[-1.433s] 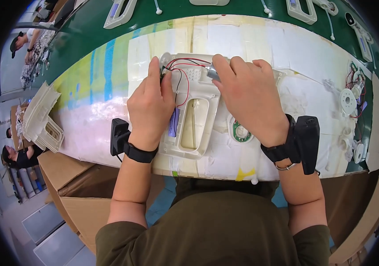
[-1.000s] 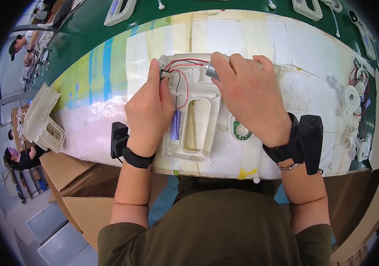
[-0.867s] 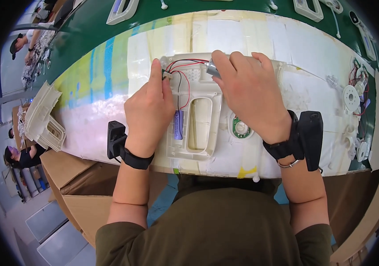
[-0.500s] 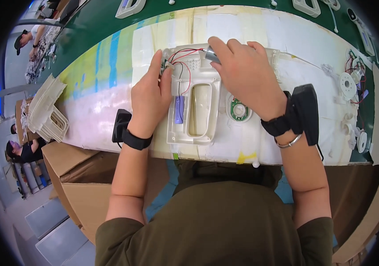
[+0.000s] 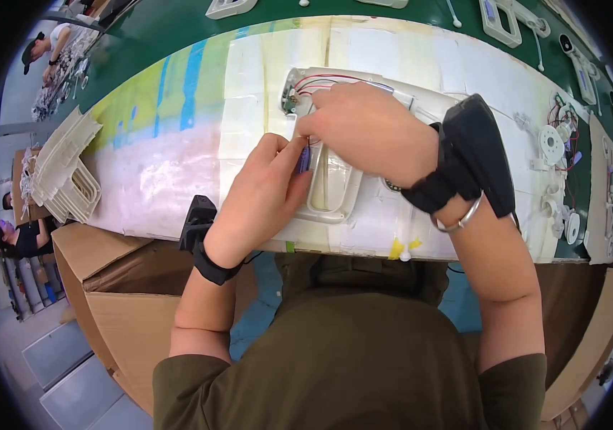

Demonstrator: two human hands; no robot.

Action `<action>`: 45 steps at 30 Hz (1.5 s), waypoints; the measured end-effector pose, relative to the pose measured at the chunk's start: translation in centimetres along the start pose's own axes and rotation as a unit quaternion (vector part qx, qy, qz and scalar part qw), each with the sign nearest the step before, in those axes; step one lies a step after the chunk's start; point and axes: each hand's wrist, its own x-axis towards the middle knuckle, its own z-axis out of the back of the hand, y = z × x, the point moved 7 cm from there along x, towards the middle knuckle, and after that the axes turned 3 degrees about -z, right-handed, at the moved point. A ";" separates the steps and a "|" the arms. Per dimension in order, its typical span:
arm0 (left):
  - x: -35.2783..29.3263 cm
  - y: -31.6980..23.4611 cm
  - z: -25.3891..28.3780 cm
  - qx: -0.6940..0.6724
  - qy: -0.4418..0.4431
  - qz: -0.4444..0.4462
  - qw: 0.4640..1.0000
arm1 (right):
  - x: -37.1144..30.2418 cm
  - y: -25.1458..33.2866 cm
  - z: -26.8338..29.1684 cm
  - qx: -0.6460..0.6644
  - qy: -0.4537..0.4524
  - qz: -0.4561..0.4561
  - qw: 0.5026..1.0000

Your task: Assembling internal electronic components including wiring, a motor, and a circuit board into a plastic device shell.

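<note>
A white plastic housing half [image 5: 349, 211] lies on the bench in front of me, its inside facing up. My left hand [image 5: 263, 197] is at its left side, thumb and fingers drawn in around a purple battery [image 5: 303, 160] in the housing. Reaching over from the right, my right hand [image 5: 371, 132] has its fingertips pinched against the left ones, just above the battery. Thin wire shows there, but what the fingertips grip is hidden. A small green circuit board [image 5: 290, 104] sits at the housing's upper left end, with red and black wires [image 5: 324, 77] leading right, behind my right hand.
Under my right wrist, a round board [image 5: 392, 185] is mostly covered. White molded parts [image 5: 70, 172] are stacked at the left edge above an open cardboard box [image 5: 127, 272]. White discs [image 5: 551, 145] and wired parts lie at right. Other housings [image 5: 500, 21] lie on the green tabletop beyond.
My right hand has left the silver cylindrical motor and moved left and down to the battery. My left hand has come down from the circuit board to meet it.
</note>
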 end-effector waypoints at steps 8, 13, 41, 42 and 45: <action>-0.6 0.2 -0.1 -0.002 -0.090 -0.036 0.995 | 1.0 -0.9 -1.8 0.056 0.120 0.022 0.991; -0.7 -0.1 0.0 0.060 -0.099 -0.051 0.992 | 1.3 -0.9 -2.5 0.082 0.165 0.011 0.983; -1.4 0.7 -0.7 0.065 -0.205 -0.042 0.976 | 1.3 -2.0 -2.6 -0.065 0.092 0.017 0.993; -1.2 0.9 -0.7 0.064 -0.205 -0.042 0.976 | 1.2 -2.1 -2.6 -0.064 0.085 0.015 0.994; -1.0 0.5 -1.2 0.104 -0.166 -0.067 0.978 | 1.3 -2.2 -2.6 -0.042 0.072 0.016 0.996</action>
